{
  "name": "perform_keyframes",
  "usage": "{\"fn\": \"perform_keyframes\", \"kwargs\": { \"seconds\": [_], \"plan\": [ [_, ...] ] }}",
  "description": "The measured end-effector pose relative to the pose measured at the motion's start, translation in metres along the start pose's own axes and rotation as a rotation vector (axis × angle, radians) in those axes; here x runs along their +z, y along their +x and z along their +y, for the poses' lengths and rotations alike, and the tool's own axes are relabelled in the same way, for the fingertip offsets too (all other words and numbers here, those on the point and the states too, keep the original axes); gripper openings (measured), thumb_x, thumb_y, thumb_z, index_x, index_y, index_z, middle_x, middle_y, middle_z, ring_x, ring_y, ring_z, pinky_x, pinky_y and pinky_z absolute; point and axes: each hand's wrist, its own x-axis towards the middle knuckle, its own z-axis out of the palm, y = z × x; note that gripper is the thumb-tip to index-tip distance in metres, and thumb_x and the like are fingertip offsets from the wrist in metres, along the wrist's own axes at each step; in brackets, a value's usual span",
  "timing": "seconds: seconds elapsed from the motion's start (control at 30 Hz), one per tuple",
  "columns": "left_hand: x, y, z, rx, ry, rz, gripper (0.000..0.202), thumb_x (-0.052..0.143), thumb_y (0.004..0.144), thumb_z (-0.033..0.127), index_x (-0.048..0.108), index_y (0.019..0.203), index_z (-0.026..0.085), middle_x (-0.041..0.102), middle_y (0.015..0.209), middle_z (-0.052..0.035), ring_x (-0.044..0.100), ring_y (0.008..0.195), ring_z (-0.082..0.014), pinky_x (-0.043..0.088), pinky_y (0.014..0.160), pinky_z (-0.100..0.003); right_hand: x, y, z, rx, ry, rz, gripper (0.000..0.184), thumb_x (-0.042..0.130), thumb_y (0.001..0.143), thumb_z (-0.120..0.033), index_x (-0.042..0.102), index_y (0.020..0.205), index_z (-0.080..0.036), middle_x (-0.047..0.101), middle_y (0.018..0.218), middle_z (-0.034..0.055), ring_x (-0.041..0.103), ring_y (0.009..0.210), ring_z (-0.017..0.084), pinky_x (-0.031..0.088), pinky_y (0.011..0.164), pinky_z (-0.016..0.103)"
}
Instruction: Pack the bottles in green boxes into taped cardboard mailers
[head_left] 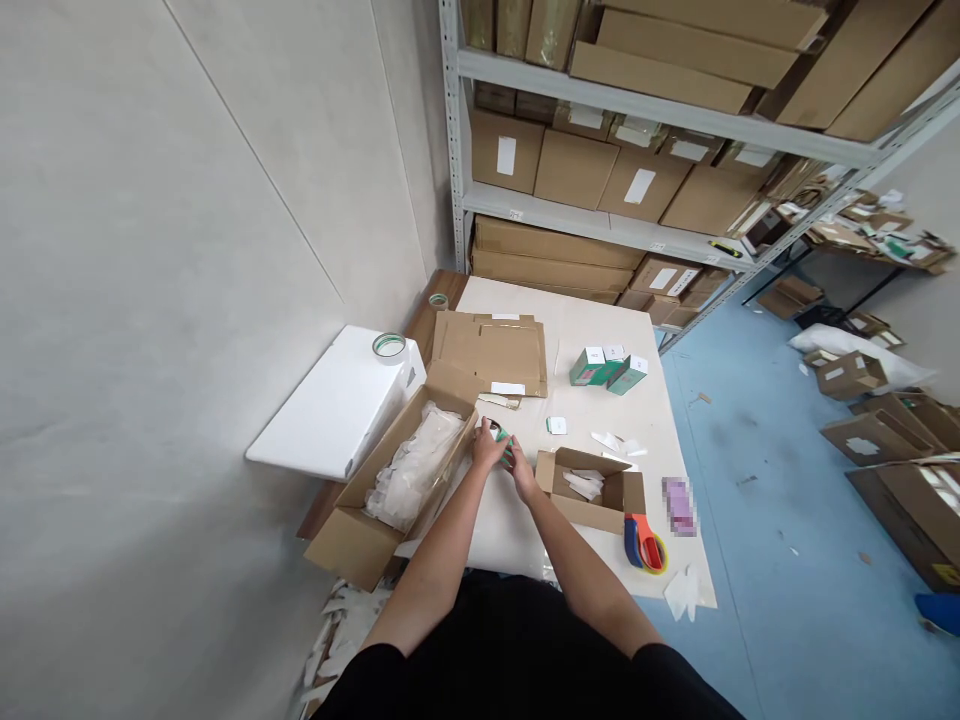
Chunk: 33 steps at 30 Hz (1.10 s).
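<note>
Near the middle of the table, my left hand (pixel 487 448) is closed around a small green and white box (pixel 503 436). My right hand (pixel 520 467) grips the same box from its right side. Its upper end shows a dark spot that may be an opening; the fingers hide much of the rest. Just to the right lies a small white and green carton (pixel 556 426). An open cardboard box (pixel 581 511) with white paper pieces inside stands beside my right forearm. To the left, a long open carton (pixel 352 540) holds crumpled translucent wrapping (pixel 416 465).
Several upright green boxes (pixel 608 368) stand at the back right. Flattened cardboard (pixel 487 352) lies at the back left. A tape dispenser (pixel 645 545), a purple item (pixel 679 506) and a white glove (pixel 682 592) lie front right. Shelving (pixel 667 130) rises behind the table.
</note>
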Motion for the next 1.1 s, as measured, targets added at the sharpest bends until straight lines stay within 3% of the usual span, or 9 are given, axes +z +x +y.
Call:
{"fn": "perform_keyframes", "kwargs": {
  "seconds": [0.13,0.27,0.4,0.5,0.63,0.73,0.93,1.0,1.1],
  "plan": [
    [0.001,-0.017,0.003,0.096,0.195,-0.033,0.088,0.069,0.089,0.036,0.026,0.164,0.02,0.055,0.145,-0.021,0.057,0.13,-0.0344,0.043,0.104,-0.037,-0.006,-0.009,0.004,0.059,0.046,0.063,0.074,0.048,0.096,-0.061,0.039,0.161,-0.029,0.051,0.158,0.0089,0.057,0.138,0.028,0.046,0.114,0.05],
    [-0.005,-0.035,0.015,0.162,0.231,0.029,0.08,0.066,0.091,0.039,0.034,0.161,0.017,0.06,0.136,-0.0207,0.06,0.124,-0.0335,0.046,0.099,-0.037,-0.016,-0.017,-0.005,0.06,-0.081,0.063,0.072,0.056,0.092,-0.06,0.048,0.156,-0.029,0.042,0.164,0.0065,0.044,0.149,0.028,0.041,0.118,0.051],
    [-0.026,-0.059,0.027,0.241,0.165,0.165,0.077,0.058,0.096,0.049,0.034,0.161,0.016,0.061,0.134,-0.0205,0.061,0.121,-0.0344,0.048,0.099,-0.041,-0.021,-0.025,-0.017,-0.033,-0.212,0.093,0.075,0.059,0.087,-0.068,0.053,0.152,-0.031,0.041,0.165,0.0026,0.036,0.153,0.028,0.034,0.123,0.05],
    [-0.046,-0.076,0.032,0.3,0.066,0.258,0.079,0.051,0.099,0.056,0.03,0.163,0.016,0.058,0.14,-0.0212,0.055,0.131,-0.0368,0.045,0.106,-0.046,-0.023,-0.032,-0.028,-0.157,-0.302,0.165,0.083,0.06,0.084,-0.073,0.053,0.153,-0.027,0.043,0.164,0.0038,0.031,0.156,0.029,0.023,0.129,0.046],
    [-0.057,-0.084,0.035,0.288,-0.159,0.205,0.082,0.049,0.099,0.061,0.028,0.165,0.016,0.051,0.153,-0.0193,0.045,0.144,-0.0358,0.039,0.117,-0.045,-0.04,-0.048,-0.047,-0.275,-0.346,0.26,0.087,0.051,0.089,-0.075,0.042,0.16,-0.024,0.04,0.166,0.0035,0.026,0.158,0.027,0.019,0.13,0.043],
    [-0.039,-0.083,0.038,0.233,-0.343,0.06,0.073,0.045,0.102,0.059,0.037,0.162,0.018,0.053,0.156,-0.0136,0.046,0.146,-0.0315,0.038,0.12,-0.041,-0.072,-0.066,-0.056,-0.307,-0.346,0.344,0.087,0.048,0.092,-0.073,0.035,0.163,-0.024,0.04,0.166,0.0034,0.024,0.159,0.026,0.021,0.129,0.043],
    [0.039,-0.098,0.059,0.257,-0.401,-0.073,0.053,0.046,0.103,0.043,0.054,0.152,0.023,0.061,0.149,-0.0049,0.051,0.144,-0.0274,0.04,0.12,-0.041,-0.152,-0.119,-0.055,-0.26,-0.383,0.557,0.091,0.053,0.09,-0.071,0.039,0.161,-0.015,0.046,0.161,0.0133,0.042,0.15,0.033,0.034,0.122,0.045],
    [0.063,-0.109,0.064,0.261,-0.43,-0.12,0.051,0.049,0.101,0.041,0.056,0.149,0.025,0.063,0.148,-0.0038,0.052,0.142,-0.0279,0.041,0.119,-0.043,-0.174,-0.135,-0.058,-0.287,-0.408,0.594,0.088,0.053,0.091,-0.068,0.038,0.161,-0.017,0.046,0.161,0.0123,0.043,0.149,0.032,0.036,0.121,0.043],
    [0.091,-0.121,0.065,0.169,-0.533,-0.292,0.053,0.045,0.102,0.049,0.058,0.148,0.025,0.068,0.14,-0.0054,0.063,0.13,-0.0292,0.05,0.11,-0.046,-0.2,-0.149,-0.064,-0.327,-0.426,0.628,0.082,0.054,0.092,-0.064,0.039,0.161,-0.021,0.043,0.164,0.0096,0.043,0.149,0.03,0.036,0.121,0.041]
  ]
}}
